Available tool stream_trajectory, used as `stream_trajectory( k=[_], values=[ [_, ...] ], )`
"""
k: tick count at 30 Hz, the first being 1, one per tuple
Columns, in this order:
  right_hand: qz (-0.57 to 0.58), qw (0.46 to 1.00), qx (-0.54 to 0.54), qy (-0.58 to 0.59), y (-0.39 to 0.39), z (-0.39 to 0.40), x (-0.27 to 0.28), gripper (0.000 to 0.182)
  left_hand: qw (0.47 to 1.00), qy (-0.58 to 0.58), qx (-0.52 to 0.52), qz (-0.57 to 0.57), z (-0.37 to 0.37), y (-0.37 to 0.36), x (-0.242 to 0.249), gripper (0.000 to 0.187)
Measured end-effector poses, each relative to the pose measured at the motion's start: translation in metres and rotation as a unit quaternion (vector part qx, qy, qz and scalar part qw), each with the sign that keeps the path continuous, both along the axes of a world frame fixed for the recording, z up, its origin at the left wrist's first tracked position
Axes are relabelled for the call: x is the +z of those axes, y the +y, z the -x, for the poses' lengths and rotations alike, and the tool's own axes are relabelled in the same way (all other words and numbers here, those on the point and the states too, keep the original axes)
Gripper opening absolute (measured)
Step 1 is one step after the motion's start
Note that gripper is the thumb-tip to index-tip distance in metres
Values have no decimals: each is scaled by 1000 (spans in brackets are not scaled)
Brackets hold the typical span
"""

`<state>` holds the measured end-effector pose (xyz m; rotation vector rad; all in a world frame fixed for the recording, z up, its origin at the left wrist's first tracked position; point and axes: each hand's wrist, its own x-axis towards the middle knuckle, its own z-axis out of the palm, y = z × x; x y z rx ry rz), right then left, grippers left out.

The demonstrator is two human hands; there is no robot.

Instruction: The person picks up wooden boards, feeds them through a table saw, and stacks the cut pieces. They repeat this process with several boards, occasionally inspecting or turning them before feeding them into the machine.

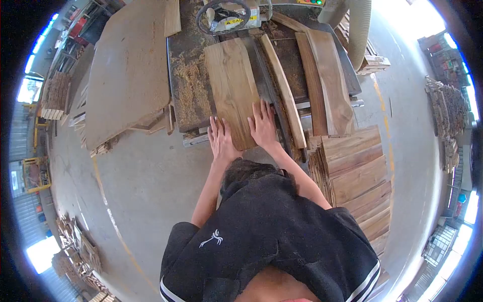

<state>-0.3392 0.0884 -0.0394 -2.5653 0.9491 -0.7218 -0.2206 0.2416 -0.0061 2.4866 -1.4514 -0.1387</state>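
A long wooden board (232,75) lies flat on the dark table of a woodworking machine (186,90), its near end sticking out past the table's front edge. My left hand (221,140) rests at the board's near left edge, fingers stretched forward. On the near right side, my right hand (263,126) lies on the board with its fingers extended and apart. Neither hand is wrapped round the board. Just right of my right hand runs a long guide fence (283,88) with a pale wooden strip. The undersides of both hands are hidden.
Behind the board stand a handwheel (223,15) and a caution label (241,21). Sawdust (190,83) covers the table's left part. Right of the fence lie boards (329,83); a plank stack (357,176) stands near my right side. A large panel (131,65) sits left, a hose (360,35) right.
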Motion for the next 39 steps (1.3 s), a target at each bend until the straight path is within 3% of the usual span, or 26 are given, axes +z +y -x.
stream_trajectory(
  k=[12,21,27,39],
  values=[
    [-66,998,-2,-13,-37,-43,-7,64,1000,-2,-24,-5,-44,-40,6,146],
    [-19,1000,-12,-1,-77,-85,-7,63,999,3,-36,17,-88,-79,5,158],
    [-37,997,-14,-67,-110,-122,-7,61,999,6,-43,9,-123,-111,8,162],
    [-91,996,0,-6,-149,-159,-8,65,999,-3,-32,32,-158,-148,5,162]
  ],
)
